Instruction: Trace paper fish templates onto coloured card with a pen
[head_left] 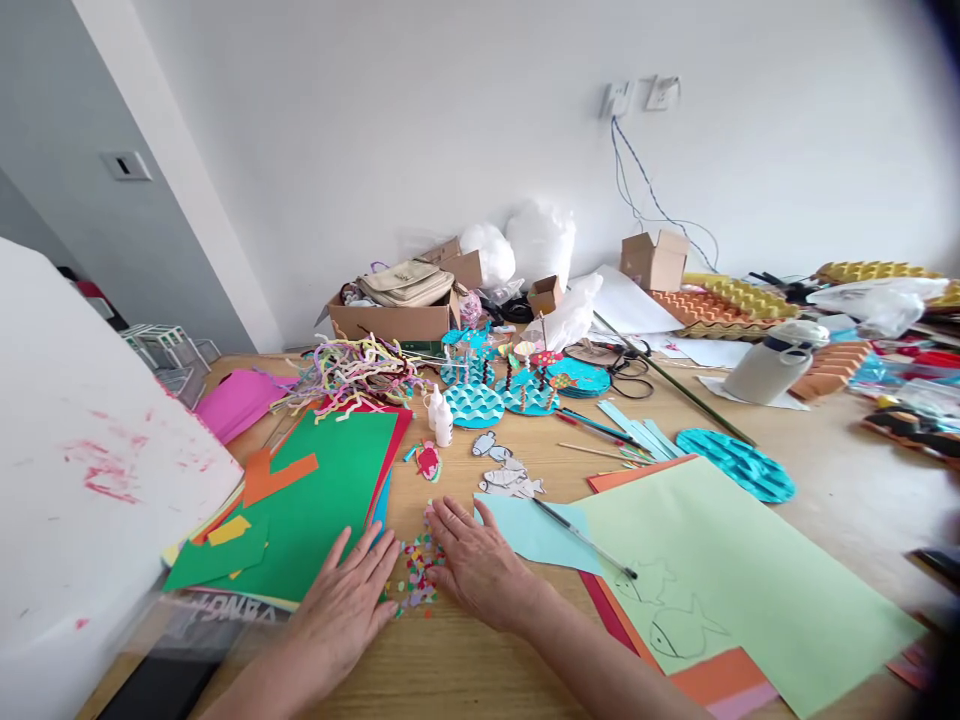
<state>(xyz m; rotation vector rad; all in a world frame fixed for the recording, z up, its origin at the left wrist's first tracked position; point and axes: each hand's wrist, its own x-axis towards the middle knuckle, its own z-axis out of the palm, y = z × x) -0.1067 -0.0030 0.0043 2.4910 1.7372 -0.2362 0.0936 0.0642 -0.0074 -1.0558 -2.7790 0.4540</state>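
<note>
My left hand [351, 590] lies flat with its fingers stretched, beside a scatter of small coloured paper bits [417, 570] on the table. My right hand [476, 560] rests palm down on the other side, its fingertips touching the edge of those bits. Neither hand grips anything. Left of my left hand is a stack of coloured paper with a green sheet [322, 500] on top. A light blue sheet [536, 535] and a pale green sheet [720, 540] with pencilled fish lie right of my right hand. A pen [585, 538] rests across both sheets.
Ahead lie grey fish cutouts [510, 478], a red fish [428, 461] and white glue bottles [442, 418]. Farther back are blue wavy discs [474, 405], pipe cleaners [360, 370] and a cardboard box [397, 318]. A jug [776, 362] stands at right; a white board [90, 460] at left.
</note>
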